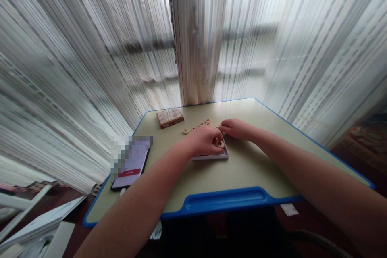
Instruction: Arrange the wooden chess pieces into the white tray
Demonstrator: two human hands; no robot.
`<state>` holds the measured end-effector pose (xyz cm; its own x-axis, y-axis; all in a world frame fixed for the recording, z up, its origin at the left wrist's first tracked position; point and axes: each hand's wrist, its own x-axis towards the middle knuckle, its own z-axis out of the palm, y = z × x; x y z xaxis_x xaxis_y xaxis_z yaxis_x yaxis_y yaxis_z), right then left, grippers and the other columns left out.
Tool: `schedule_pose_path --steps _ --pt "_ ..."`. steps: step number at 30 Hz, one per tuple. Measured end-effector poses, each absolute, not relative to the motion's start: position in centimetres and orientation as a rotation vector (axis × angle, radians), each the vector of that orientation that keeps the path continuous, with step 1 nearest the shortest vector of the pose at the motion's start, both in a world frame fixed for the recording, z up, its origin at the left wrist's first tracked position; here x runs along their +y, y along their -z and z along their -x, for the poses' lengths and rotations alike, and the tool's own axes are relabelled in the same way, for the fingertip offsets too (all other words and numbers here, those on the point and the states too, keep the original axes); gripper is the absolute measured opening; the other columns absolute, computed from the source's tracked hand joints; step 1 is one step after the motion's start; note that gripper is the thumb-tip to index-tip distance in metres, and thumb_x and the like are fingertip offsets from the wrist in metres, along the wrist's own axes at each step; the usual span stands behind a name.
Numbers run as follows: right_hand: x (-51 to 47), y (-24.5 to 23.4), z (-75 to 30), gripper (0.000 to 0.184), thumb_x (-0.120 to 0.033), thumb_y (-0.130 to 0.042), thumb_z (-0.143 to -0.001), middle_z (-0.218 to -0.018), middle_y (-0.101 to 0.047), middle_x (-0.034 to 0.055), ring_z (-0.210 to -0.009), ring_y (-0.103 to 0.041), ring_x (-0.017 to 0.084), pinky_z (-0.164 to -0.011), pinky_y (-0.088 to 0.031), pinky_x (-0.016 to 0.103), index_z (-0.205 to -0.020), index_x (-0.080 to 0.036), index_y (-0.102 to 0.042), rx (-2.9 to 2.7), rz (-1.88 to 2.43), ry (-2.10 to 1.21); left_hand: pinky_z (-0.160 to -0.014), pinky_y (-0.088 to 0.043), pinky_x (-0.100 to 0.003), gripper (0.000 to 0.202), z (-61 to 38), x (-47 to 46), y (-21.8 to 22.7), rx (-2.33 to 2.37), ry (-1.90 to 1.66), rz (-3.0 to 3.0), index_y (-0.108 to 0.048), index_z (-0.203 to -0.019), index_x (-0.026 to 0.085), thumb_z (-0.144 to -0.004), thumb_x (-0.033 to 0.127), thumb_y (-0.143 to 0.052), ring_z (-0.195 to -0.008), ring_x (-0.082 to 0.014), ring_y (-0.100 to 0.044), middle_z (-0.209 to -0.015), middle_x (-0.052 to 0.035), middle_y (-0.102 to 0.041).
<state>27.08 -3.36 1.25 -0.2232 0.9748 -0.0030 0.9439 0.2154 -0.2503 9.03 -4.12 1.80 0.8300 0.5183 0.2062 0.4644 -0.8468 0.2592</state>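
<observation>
My left hand [204, 140] rests over a shallow white tray [211, 156] in the middle of the table, fingers curled around small round wooden pieces [219, 143]. My right hand [237, 128] lies just behind and to the right of the tray, fingers bent and pinching near the same pieces; what it holds is too small to make out. Several more wooden pieces [196, 127] lie loose on the table behind my left hand.
The small beige table [256, 165] has a blue rim and a blue groove along its front edge. A brown box [169, 117] lies at the back left. A phone [132, 164] lies at the left edge. Striped curtains hang close behind.
</observation>
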Motion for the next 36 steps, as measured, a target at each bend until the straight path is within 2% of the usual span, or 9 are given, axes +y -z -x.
schedule_pose_path --steps 8,14,20,36 --pt "-3.39 -1.35 -27.12 0.033 -0.036 -0.041 -0.088 -0.075 -0.069 0.0060 -0.070 -0.058 0.017 -0.060 -0.036 0.024 -0.085 -0.017 -0.068 -2.332 1.853 -0.288 -0.057 -0.040 -0.023 0.012 -8.86 -4.19 -1.90 0.757 -0.416 -2.805 -0.064 -0.070 0.018 -0.065 0.029 -0.062 -0.060 -0.0122 -0.054 -0.066 0.0004 -0.063" --pt "-3.21 -1.23 -27.20 0.033 -0.036 -0.041 -0.088 -0.072 -0.068 0.0055 -0.067 -0.057 0.016 -0.058 -0.035 0.024 -0.083 -0.017 -0.068 -2.344 1.843 -0.279 -0.057 -0.040 -0.024 0.017 -8.86 -4.12 -1.71 0.754 -0.465 -2.827 -0.066 -0.067 0.018 -0.069 0.034 -0.060 -0.059 -0.0125 -0.054 -0.063 -0.0002 -0.064" --pt "-3.19 -1.17 -27.22 0.034 -0.036 -0.040 -0.088 -0.075 -0.069 0.0064 -0.071 -0.059 0.017 -0.060 -0.036 0.025 -0.085 -0.017 -0.068 -2.342 1.842 -0.285 -0.058 -0.041 -0.023 0.018 -8.88 -4.25 -1.73 0.745 -0.478 -2.818 -0.069 -0.077 0.020 -0.069 0.035 -0.061 -0.060 -0.0128 -0.056 -0.066 -0.0001 -0.066" --pt "-3.15 -1.10 -27.24 0.035 -0.038 -0.039 -0.089 -0.085 -0.070 0.0080 -0.075 -0.059 0.018 -0.061 -0.036 0.025 -0.088 -0.017 -0.068 -2.378 1.852 -0.227 -0.065 -0.043 -0.024 0.020 -8.85 -4.00 -1.66 0.725 -0.444 -2.867 -0.070 -0.076 0.021 -0.073 0.037 -0.059 -0.065 -0.0142 -0.058 -0.070 -0.0019 -0.067"
